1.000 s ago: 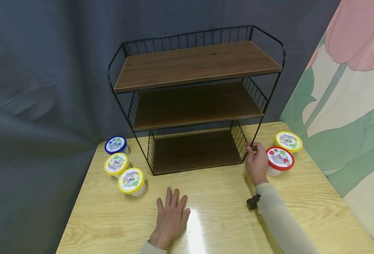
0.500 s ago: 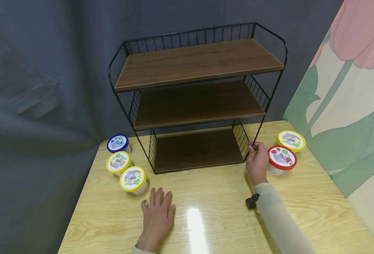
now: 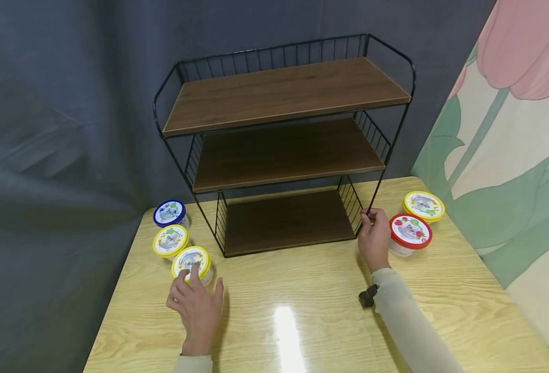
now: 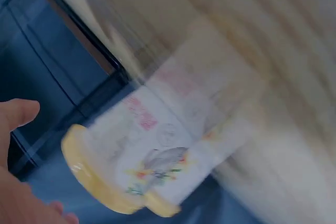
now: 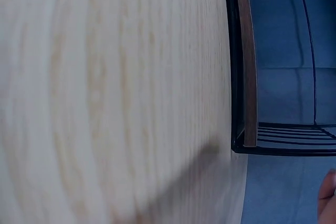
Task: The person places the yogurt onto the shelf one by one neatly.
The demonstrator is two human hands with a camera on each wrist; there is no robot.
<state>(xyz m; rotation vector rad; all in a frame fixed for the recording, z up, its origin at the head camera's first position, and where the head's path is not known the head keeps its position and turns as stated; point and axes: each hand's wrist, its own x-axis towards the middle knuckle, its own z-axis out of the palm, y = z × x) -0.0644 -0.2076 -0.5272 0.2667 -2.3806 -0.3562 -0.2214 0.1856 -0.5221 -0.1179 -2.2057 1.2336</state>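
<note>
Lower left in the head view, the left hand (image 3: 197, 306), thumb and fingers parted, gripping nothing, is over the nearest yellow-lidded tub (image 3: 185, 258). Right of centre, the right hand (image 3: 375, 241) pinches the post (image 3: 377, 189) of the shelf (image 3: 290, 155).

"How does the bare left hand (image 3: 196, 306) sit?"
"Extended forward, thumb (image 3: 219, 288) held apart from the partly bent fingers (image 3: 194, 275)."
"And the bare right hand (image 3: 375, 241)?"
"Pinching with thumb and fingertips, forearm (image 3: 409, 324) slanting inward (under a pale, long fabric sleeve (image 3: 394, 295))."
</note>
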